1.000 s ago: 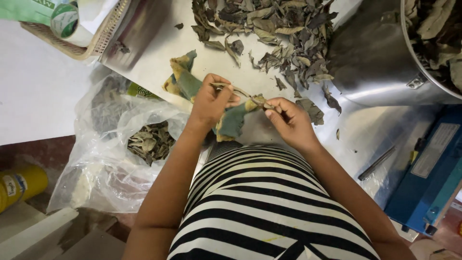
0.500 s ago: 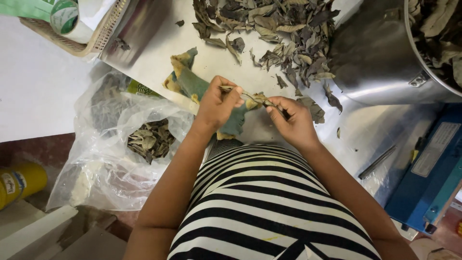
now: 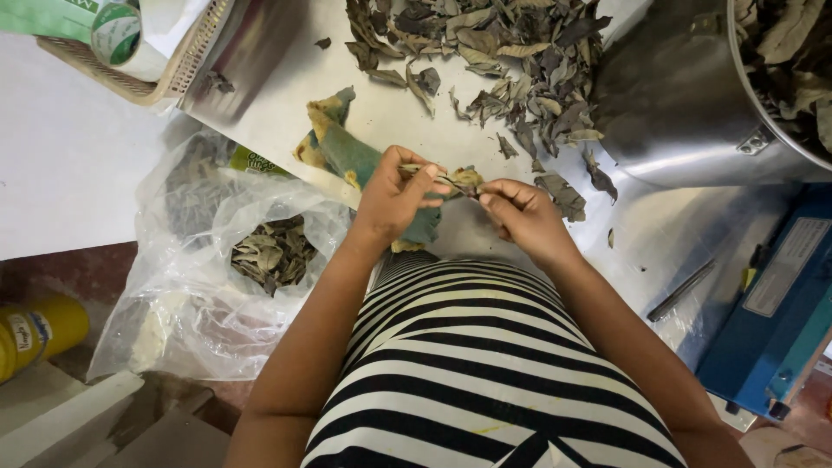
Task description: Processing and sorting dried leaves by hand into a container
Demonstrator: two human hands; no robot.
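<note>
My left hand (image 3: 394,198) and my right hand (image 3: 523,217) meet over the front edge of a steel table (image 3: 286,104). Both pinch a thin dried leaf stem (image 3: 452,181) stretched between their fingertips. Under my left hand lies a crumpled teal and yellow cloth (image 3: 347,152). A heap of dried grey-green leaves (image 3: 503,52) is spread on the table beyond my hands, a short reach away.
A big steel pot (image 3: 685,95) with dried leaves stands at the right. A clear plastic bag (image 3: 234,251) holding leaves hangs below the table at the left. A basket with a tape roll (image 3: 117,39) sits top left, a blue machine (image 3: 780,303) at right, a yellow container (image 3: 35,334) lower left.
Both hands have shifted slightly toward me and closer together. The stem stays pinched between them.
</note>
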